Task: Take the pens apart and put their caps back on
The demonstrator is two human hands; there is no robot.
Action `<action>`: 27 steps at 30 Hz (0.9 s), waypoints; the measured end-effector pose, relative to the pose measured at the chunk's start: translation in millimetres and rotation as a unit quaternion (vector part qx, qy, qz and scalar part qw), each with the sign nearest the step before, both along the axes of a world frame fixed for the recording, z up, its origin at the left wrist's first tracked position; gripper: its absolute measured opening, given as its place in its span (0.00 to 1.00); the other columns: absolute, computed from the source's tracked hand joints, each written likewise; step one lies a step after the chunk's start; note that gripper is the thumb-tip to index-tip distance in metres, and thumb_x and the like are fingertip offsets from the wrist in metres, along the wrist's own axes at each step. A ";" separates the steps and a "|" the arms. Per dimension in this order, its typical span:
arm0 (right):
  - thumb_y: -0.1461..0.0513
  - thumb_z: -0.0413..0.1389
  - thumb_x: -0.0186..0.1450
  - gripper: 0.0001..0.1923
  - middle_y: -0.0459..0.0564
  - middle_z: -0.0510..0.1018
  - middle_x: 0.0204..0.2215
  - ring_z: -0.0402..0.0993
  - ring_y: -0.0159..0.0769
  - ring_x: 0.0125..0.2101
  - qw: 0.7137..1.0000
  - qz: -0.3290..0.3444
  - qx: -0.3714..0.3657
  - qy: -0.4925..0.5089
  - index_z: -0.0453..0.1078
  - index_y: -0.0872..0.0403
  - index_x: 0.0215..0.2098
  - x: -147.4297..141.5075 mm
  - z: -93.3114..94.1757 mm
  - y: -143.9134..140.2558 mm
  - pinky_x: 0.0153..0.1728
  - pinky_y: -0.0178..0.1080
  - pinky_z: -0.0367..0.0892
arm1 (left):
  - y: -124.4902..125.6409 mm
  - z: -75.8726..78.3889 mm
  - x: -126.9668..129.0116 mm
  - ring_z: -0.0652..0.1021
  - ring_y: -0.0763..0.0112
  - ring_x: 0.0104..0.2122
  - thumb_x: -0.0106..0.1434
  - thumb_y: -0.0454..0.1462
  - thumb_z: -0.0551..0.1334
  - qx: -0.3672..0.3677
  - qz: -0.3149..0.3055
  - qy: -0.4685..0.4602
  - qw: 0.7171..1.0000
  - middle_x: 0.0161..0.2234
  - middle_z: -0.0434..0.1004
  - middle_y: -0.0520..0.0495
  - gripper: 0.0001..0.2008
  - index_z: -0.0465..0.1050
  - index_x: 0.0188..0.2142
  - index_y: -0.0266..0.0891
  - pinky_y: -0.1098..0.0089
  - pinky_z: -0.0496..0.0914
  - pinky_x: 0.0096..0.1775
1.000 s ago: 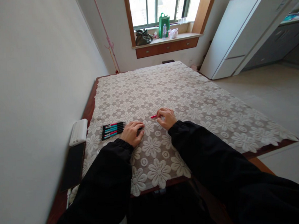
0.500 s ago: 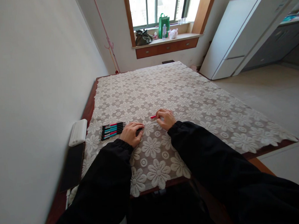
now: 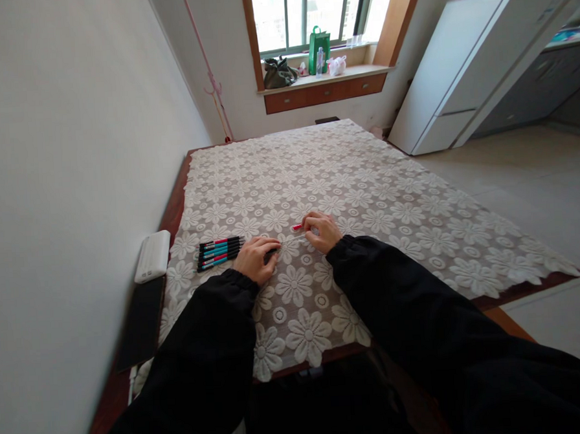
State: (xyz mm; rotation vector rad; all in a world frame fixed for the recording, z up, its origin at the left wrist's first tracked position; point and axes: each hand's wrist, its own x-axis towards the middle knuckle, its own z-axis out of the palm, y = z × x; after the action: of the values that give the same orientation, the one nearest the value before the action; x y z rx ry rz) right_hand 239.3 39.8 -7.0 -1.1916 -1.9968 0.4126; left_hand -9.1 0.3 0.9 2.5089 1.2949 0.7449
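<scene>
On the flowered lace tablecloth [image 3: 293, 285], my left hand [image 3: 256, 259] rests with bent fingers closed around a pen, of which only a dark part [image 3: 271, 251] shows beneath the fingers. My right hand [image 3: 322, 232] is closed in a pinch to its right. A thin pale stick [image 3: 295, 237] runs from the right fingertips toward the left hand; its ends are hard to make out. Just beyond the right fingertips lies a small red piece [image 3: 297, 227], partly hidden by them. Several pens [image 3: 218, 253] in black, teal and red lie side by side, left of my left hand.
A white power bank-like box [image 3: 152, 256] and a flat black item [image 3: 140, 322] lie along the wall at left. Past the table's far end, bags [image 3: 319, 50] stand on the window sill. A white fridge [image 3: 450, 72] stands at far right.
Both hands keep nearly the same place and grip. The whole view has shifted very slightly; the pens and the red piece lie as before.
</scene>
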 end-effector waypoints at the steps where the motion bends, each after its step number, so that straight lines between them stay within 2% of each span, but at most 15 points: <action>1: 0.66 0.53 0.55 0.05 0.49 0.80 0.36 0.75 0.43 0.41 1.000 0.004 0.002 0.004 0.67 0.51 0.24 0.1 -0.1 0.3 0.48 0.46 0.66 | 0.0 0.1 0.0 0.78 0.58 0.52 0.63 0.34 0.63 0.000 -0.002 0.001 1.000 0.49 0.83 0.48 0.11 0.80 0.44 0.44 0.53 0.71 0.56; 14: 0.65 0.53 0.59 0.05 0.50 0.80 0.38 0.75 0.42 0.42 1.000 0.015 0.002 0.012 0.70 0.51 0.27 -0.4 -2.9 1.9 0.49 0.46 0.66 | 1.2 -2.0 -0.4 0.76 0.58 0.54 0.65 0.34 0.61 -0.008 -0.035 0.001 0.999 0.53 0.81 0.47 0.15 0.78 0.49 0.44 0.51 0.69 0.60; 21: 0.65 0.55 0.60 0.04 0.50 0.80 0.39 0.75 0.43 0.43 0.999 0.012 0.008 0.043 0.70 0.51 0.28 -0.2 -1.7 1.3 0.50 0.48 0.66 | -1.0 1.2 0.4 0.78 0.61 0.53 0.70 0.35 0.56 -0.030 -0.021 -0.036 0.999 0.51 0.81 0.44 0.16 0.75 0.53 0.42 0.57 0.72 0.58; 24: 0.64 0.55 0.60 0.04 0.51 0.80 0.39 0.75 0.43 0.43 0.999 0.007 0.005 0.049 0.70 0.51 0.28 -0.7 -1.2 1.2 0.50 0.48 0.67 | -2.8 1.6 0.8 0.77 0.62 0.56 0.71 0.34 0.54 -0.041 -0.018 -0.060 0.997 0.53 0.80 0.45 0.19 0.69 0.60 0.43 0.58 0.71 0.59; 27: 0.64 0.55 0.61 0.04 0.50 0.80 0.38 0.75 0.43 0.42 0.999 0.006 0.006 0.053 0.70 0.51 0.28 -1.2 -1.3 1.5 0.49 0.47 0.68 | -2.6 0.6 0.4 0.75 0.62 0.58 0.69 0.33 0.56 -0.023 0.013 -0.073 0.997 0.56 0.78 0.45 0.21 0.66 0.61 0.43 0.58 0.69 0.61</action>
State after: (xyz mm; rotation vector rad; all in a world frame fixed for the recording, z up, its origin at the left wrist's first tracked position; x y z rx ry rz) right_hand 238.1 41.3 -8.3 -1.1264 -1.9136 0.4606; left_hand -8.7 -2.3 1.4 2.3578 1.2805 0.8752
